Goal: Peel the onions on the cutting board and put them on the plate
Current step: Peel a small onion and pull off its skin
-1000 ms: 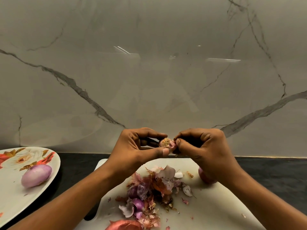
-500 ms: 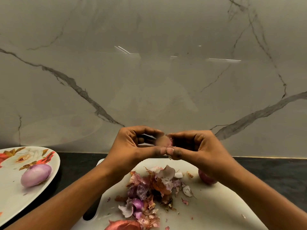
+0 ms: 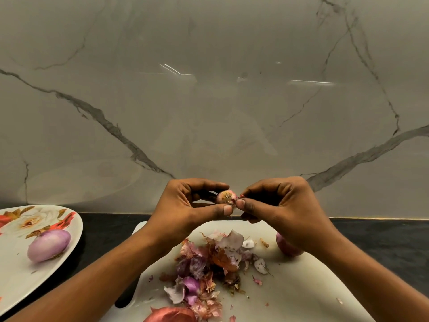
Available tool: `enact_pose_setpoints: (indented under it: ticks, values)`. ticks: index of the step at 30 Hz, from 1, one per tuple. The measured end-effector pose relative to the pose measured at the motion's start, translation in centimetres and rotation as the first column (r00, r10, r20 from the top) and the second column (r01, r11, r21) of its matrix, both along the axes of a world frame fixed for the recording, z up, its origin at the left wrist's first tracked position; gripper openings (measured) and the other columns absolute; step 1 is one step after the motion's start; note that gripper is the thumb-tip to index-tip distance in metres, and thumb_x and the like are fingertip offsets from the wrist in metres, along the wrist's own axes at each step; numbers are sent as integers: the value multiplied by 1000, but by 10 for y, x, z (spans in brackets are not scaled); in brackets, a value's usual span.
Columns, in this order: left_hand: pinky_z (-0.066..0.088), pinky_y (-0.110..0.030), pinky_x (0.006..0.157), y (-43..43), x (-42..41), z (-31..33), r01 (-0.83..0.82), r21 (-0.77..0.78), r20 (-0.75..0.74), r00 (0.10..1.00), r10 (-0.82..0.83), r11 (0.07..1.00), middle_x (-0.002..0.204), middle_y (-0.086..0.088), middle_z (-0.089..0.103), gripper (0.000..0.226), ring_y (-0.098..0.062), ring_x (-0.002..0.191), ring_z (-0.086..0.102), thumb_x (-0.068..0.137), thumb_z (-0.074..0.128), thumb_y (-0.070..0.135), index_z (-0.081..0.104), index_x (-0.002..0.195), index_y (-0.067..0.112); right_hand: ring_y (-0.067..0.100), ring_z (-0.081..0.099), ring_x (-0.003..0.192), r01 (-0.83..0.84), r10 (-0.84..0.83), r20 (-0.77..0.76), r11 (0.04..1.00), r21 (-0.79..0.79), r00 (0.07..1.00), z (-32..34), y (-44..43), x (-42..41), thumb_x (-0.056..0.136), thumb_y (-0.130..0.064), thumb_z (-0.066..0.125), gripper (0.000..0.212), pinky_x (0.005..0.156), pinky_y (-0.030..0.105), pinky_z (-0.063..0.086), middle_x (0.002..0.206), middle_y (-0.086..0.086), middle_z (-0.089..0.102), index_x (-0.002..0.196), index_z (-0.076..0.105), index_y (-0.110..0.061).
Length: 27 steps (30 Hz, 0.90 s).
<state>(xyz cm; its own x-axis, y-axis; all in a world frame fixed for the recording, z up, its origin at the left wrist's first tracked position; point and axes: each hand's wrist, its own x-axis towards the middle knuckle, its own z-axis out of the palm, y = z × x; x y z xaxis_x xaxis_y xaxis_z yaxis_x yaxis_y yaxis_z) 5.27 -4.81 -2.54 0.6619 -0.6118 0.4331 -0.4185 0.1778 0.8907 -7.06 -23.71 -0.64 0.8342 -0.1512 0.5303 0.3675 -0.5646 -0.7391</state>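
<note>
A small onion (image 3: 225,196) is held up above the white cutting board (image 3: 290,289), root end facing me. My left hand (image 3: 185,210) grips it between thumb and fingers. My right hand (image 3: 278,208) pinches a bit of reddish skin at the onion's right side. One peeled purple onion (image 3: 48,245) lies on the floral plate (image 3: 14,282) at the left. Another red onion (image 3: 287,248) sits on the board, partly hidden behind my right wrist.
A heap of onion peels (image 3: 209,268) covers the middle of the board, with a larger reddish skin (image 3: 171,315) at its near edge. The board lies on a dark counter (image 3: 106,231) against a marble wall (image 3: 209,101).
My hands closed together over the onion, then parted slightly; the root end shows again and my right fingers now pinch skin at its side.
</note>
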Motion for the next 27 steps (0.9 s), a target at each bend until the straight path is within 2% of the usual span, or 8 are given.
enact_pose_setpoints:
  ticks: [4,7,10,13,15,20,24,27]
  values:
    - [63,-30,85,1,0,0,9,-12,-48,999,-9,1000,105,-4,81,42,-21,102,77,71,86,18,79,112,14,19,80,74,52,-52,8,998,28,999,0,-4,2,84,-15,81,12,70,33,66,83,3,81,96,81,-12]
    - [62,-32,95,1,3,2,13,-45,-114,993,-18,999,110,-6,81,48,-24,107,76,72,85,19,77,119,17,22,79,72,42,-42,-4,997,66,999,5,-7,0,84,-11,82,9,68,29,65,82,6,80,93,81,-10]
    - [60,-35,99,-1,5,3,60,-99,-211,974,-80,993,116,-10,79,54,-27,110,76,73,82,14,73,127,16,21,79,73,-4,5,-97,1000,4,995,7,-9,-1,84,-11,83,9,66,27,64,81,5,80,92,81,-11]
    - [59,-39,102,1,4,3,105,-92,-222,967,-123,990,116,-11,79,52,-29,110,76,74,79,13,73,126,13,18,79,80,-49,38,-159,997,-65,987,0,-6,0,84,-7,84,15,69,27,63,88,1,81,98,81,-12]
    - [60,-38,101,1,3,3,131,-102,-229,962,-151,986,118,-11,79,52,-29,111,76,76,77,10,71,128,12,15,79,86,-55,40,-143,993,-102,989,-4,-4,1,84,-11,85,20,72,27,63,93,-3,81,104,81,-14]
    - [62,-32,90,2,6,5,151,-133,-255,950,-181,980,116,-15,78,47,-30,107,76,79,74,8,68,126,6,18,79,80,-2,-2,-52,998,-70,999,1,-5,0,84,-37,77,27,63,34,65,85,0,80,98,82,-15]
    - [61,-36,96,2,4,2,162,-44,-193,967,-168,986,114,-14,78,41,-29,109,75,81,76,12,72,120,5,18,79,88,-23,22,-9,999,-37,1000,0,-3,0,79,-39,79,37,67,34,66,101,-6,81,111,79,-21]
    - [59,-39,101,2,2,1,173,-7,-168,971,-171,985,115,-14,78,39,-30,112,74,83,76,13,74,121,6,16,79,86,-8,7,-10,999,-46,1000,-1,-3,1,79,-36,79,32,72,34,66,96,-10,81,109,80,-25]
